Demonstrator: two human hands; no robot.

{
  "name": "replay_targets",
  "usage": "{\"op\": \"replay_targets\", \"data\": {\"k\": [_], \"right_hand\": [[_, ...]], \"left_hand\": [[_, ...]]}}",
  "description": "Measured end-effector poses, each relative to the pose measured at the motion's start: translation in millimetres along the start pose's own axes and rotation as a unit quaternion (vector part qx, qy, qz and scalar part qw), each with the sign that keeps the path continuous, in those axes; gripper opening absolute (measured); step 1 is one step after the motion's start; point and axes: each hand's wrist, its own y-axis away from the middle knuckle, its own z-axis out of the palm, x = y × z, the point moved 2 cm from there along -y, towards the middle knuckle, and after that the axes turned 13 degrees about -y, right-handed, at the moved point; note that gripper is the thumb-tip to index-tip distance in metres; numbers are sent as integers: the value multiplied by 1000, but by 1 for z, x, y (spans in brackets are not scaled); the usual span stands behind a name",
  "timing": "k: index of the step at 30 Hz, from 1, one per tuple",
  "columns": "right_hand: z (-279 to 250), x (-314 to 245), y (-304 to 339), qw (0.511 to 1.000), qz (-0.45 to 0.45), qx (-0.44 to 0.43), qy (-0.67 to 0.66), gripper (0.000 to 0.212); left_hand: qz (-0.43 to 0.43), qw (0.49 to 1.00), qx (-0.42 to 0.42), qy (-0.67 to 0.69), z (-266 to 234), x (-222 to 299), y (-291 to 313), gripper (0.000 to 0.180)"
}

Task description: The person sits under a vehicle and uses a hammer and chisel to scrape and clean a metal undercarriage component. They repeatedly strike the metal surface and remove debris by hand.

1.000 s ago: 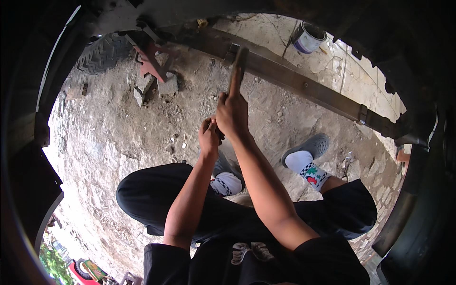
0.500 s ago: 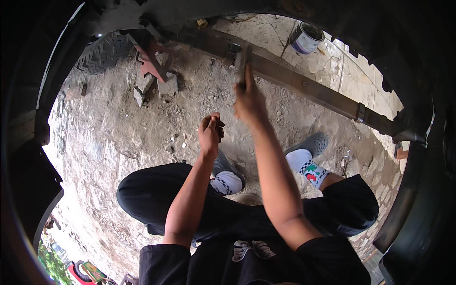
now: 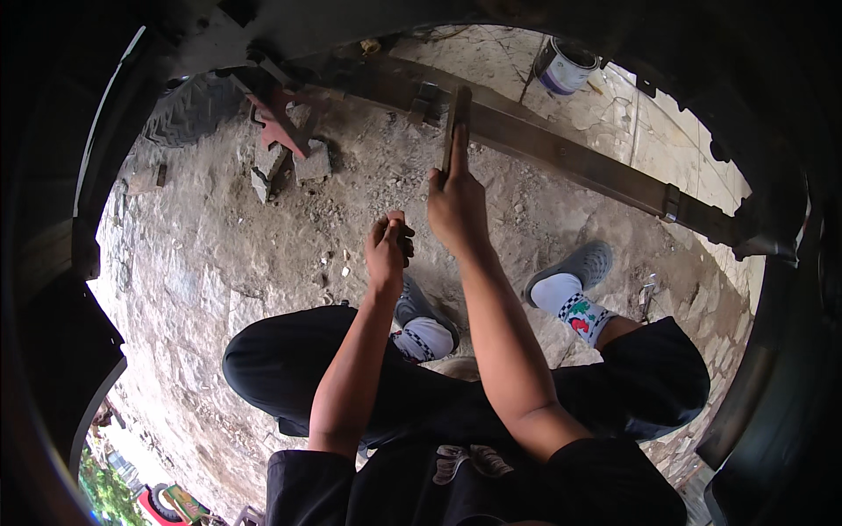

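Observation:
My right hand (image 3: 459,210) is closed around a long, narrow wire brush (image 3: 458,114), its index finger stretched along the back. The brush points away from me, its far end in front of a long brown metal beam (image 3: 561,158); whether they touch, I cannot tell. Lower and to the left, my left hand (image 3: 384,259) pinches a small flat reddish-brown piece (image 3: 396,216) between thumb and fingers. Its exact kind does not show. A metal bracket (image 3: 425,103) wraps the beam just left of the brush.
A reddish metal stand (image 3: 279,123) rises beside broken concrete blocks (image 3: 313,164), with a treaded tyre (image 3: 189,114) behind. An open paint can (image 3: 561,70) sits on tiles beyond the beam. Dark vehicle parts (image 3: 754,131) frame the view. Rubble lies on the rough ground around my shoes (image 3: 583,263).
My right hand has come slightly nearer to me, and the brush, blurred before, now shows sharply. The left hand keeps its grip in nearly the same place. The view has shifted a little.

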Motion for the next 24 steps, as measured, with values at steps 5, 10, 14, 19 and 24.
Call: {"op": "replay_targets", "data": {"k": [5,10,14,19,24], "right_hand": [[8,-20,-110,996,76,-45,-14,78],[12,-9,-72,998,-49,34,20,80],[26,-13,-2,1000,-5,7,-15,84],[20,-4,-96,996,-50,44,56,92],[11,-10,-56,999,2,-47,11,85]], "left_hand": [[-15,1000,-19,0,11,-10,1,20],[-6,1000,-14,12,9,4,-3,22],[36,999,-15,-18,4,2,-6,22],[10,1000,-30,-3,8,-4,-5,22],[4,999,20,25,-7,3,-9,21]]}}
